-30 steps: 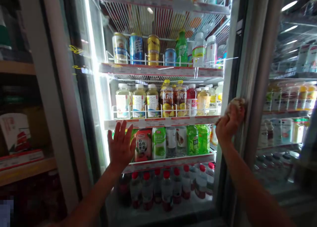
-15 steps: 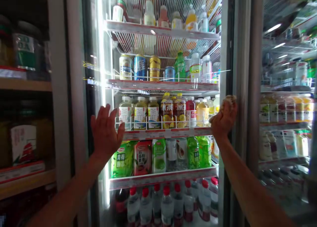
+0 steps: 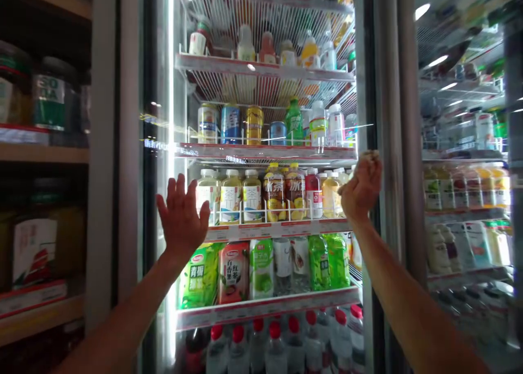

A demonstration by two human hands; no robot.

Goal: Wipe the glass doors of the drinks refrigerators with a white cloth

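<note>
In front of the lit glass door of a drinks fridge, my left hand [image 3: 182, 216] is raised with its fingers spread, its palm toward the glass. Whether it touches the glass I cannot tell. My right hand [image 3: 363, 186] is closed around a crumpled, pale cloth [image 3: 371, 155] near the door's right edge. Part of the cloth shows above the fingers and at their left side; the rest is hidden in the hand. Behind the glass, between my hands, stand iced tea bottles [image 3: 274, 193] on a wire-fronted shelf [image 3: 261, 231].
Higher shelves hold cans [image 3: 231, 124] and a green bottle [image 3: 294, 122]. Below are large green tea bottles [image 3: 200, 276] and red-capped water bottles [image 3: 275, 347]. A shelf with jars [image 3: 51, 99] stands left; another glass-fronted fridge section with juice bottles [image 3: 466, 188] is right.
The view has tilted up, so the shelves sit lower in it. Both hands are higher against the shelves, and the left fingers are spread wider. The right hand still grips the cloth.
</note>
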